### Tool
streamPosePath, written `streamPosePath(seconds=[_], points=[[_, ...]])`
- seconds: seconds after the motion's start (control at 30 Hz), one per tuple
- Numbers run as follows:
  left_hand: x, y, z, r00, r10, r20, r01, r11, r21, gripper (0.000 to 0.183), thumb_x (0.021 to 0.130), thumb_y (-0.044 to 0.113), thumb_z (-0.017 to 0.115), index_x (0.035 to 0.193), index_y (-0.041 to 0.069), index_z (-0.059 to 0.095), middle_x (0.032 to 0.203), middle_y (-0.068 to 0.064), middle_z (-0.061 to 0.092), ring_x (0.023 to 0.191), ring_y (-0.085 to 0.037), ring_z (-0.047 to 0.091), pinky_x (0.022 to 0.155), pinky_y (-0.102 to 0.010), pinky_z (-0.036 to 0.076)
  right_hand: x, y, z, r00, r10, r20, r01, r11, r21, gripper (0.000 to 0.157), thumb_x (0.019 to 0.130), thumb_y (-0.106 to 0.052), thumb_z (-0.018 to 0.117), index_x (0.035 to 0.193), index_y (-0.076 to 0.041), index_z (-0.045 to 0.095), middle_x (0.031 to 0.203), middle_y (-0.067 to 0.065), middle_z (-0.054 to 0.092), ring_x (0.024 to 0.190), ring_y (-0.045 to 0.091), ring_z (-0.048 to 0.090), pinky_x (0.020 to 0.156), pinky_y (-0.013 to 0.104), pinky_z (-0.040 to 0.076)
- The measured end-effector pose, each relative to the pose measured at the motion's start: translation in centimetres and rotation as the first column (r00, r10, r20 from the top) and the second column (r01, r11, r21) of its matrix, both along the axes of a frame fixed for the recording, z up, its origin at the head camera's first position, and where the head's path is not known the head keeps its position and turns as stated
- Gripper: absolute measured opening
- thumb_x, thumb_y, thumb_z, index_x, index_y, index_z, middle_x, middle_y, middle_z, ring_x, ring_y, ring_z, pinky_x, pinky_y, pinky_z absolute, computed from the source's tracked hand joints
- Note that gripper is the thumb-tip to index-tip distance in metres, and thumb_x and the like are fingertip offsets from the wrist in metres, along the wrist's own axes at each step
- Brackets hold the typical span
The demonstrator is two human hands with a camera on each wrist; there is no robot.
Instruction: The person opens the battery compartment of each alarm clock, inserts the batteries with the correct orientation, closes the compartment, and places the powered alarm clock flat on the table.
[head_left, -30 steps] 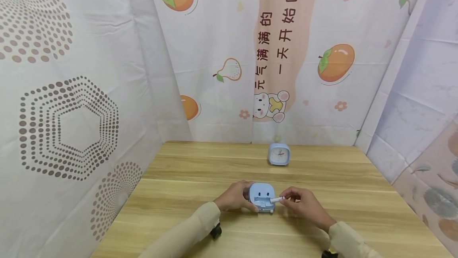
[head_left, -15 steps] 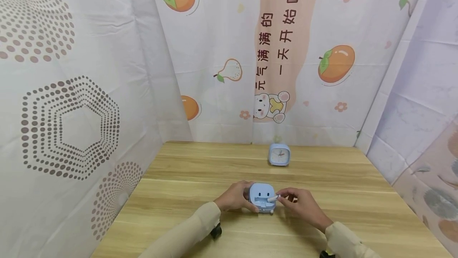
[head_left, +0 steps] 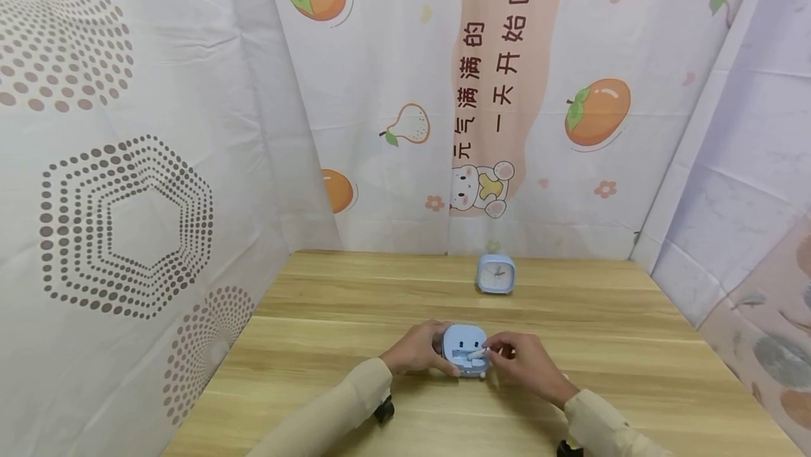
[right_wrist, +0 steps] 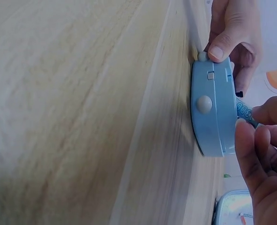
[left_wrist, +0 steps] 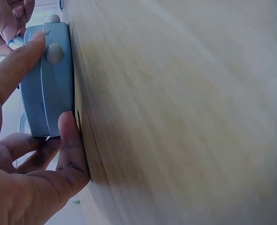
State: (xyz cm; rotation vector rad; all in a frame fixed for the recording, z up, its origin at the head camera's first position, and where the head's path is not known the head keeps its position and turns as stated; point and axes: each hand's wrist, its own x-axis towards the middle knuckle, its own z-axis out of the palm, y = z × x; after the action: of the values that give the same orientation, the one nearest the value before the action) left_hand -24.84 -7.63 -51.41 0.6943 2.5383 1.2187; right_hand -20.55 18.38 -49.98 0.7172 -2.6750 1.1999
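Note:
A light-blue alarm clock (head_left: 465,335) lies face down on the table, its back up and the battery compartment open. My left hand (head_left: 415,349) grips it from the left, thumb at the near edge, as the left wrist view shows with the thumb near a round foot (left_wrist: 54,54). From the right, my right hand (head_left: 524,362) pinches one end of a battery (right_wrist: 244,110) between thumb and fingers. The battery's other end slants down into the compartment. Fingertips cover the outer end of the battery in the head view.
A second light-blue clock (head_left: 496,274) stands upright farther back, facing me. Something small and white (head_left: 564,376) peeks out beside my right wrist. Patterned curtains (head_left: 380,182) enclose the wooden table (head_left: 342,288) at the back and sides.
My right hand has moved left toward the clock, carrying the battery from the compartment's right edge farther into it. The left hand keeps its hold, nearly still.

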Motion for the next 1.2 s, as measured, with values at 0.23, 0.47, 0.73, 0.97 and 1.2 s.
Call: streamPosePath(seconds=[0.23,0.47,0.73,0.97,1.2], points=[[-0.3,0.1,0.1,0.999,-0.005,-0.032,0.005,1.0,-0.019,0.089,0.069,0.033,0.098,0.147,0.018,0.058,0.124,0.004,0.06,0.094,-0.008,0.057,0.085,-0.027,0.05,-0.2,-0.4,0.0,0.999,0.013,-0.045,-0.013,1.0,0.016,0.012,0.091,-0.008,0.077,0.102,-0.012,0.08,0.091,-0.005,0.07,0.073,0.002,0.057,0.062,0.023,0.051],[-0.1,0.1,-0.1,1.0,-0.013,-0.011,0.013,1.0,0.005,0.088,0.068,0.03,0.099,0.146,0.02,0.059,0.122,0.006,0.06,0.096,-0.008,0.056,0.085,-0.027,0.05,0.2,-0.7,-0.2,1.0,-0.006,0.017,0.006,1.0,-0.017,0.014,0.091,-0.009,0.078,0.105,-0.011,0.077,0.094,-0.005,0.072,0.072,0.003,0.059,0.062,0.024,0.051],[-0.1,0.0,-0.1,1.0,-0.01,-0.006,0.01,1.0,0.011,0.089,0.068,0.029,0.099,0.147,0.021,0.059,0.121,0.007,0.06,0.095,-0.007,0.057,0.084,-0.027,0.05,0.4,-0.9,0.0,0.999,0.013,-0.034,-0.013,1.0,-0.008,0.009,0.09,-0.007,0.079,0.098,-0.011,0.078,0.093,-0.001,0.073,0.071,0.001,0.057,0.061,0.023,0.05],[0.0,0.1,0.2,1.0,-0.007,-0.009,0.007,1.0,0.003,0.09,0.068,0.029,0.099,0.147,0.016,0.058,0.132,0.0,0.059,0.097,-0.007,0.056,0.086,-0.026,0.05,-0.2,-1.0,-0.1,0.995,0.04,-0.096,-0.037,0.999,0.037,0.009,0.088,-0.006,0.081,0.094,-0.012,0.081,0.089,-0.003,0.073,0.072,0.001,0.057,0.063,0.023,0.05],[0.2,0.3,0.4,0.999,-0.015,-0.05,0.014,1.0,-0.014,0.09,0.067,0.028,0.099,0.146,0.014,0.059,0.134,-0.004,0.059,0.097,-0.008,0.055,0.085,-0.025,0.049,-0.7,-1.4,-0.5,0.985,0.034,-0.167,-0.029,0.999,0.031,0.013,0.082,-0.002,0.084,0.087,-0.013,0.081,0.086,-0.007,0.072,0.075,0.003,0.062,0.066,0.025,0.053]])
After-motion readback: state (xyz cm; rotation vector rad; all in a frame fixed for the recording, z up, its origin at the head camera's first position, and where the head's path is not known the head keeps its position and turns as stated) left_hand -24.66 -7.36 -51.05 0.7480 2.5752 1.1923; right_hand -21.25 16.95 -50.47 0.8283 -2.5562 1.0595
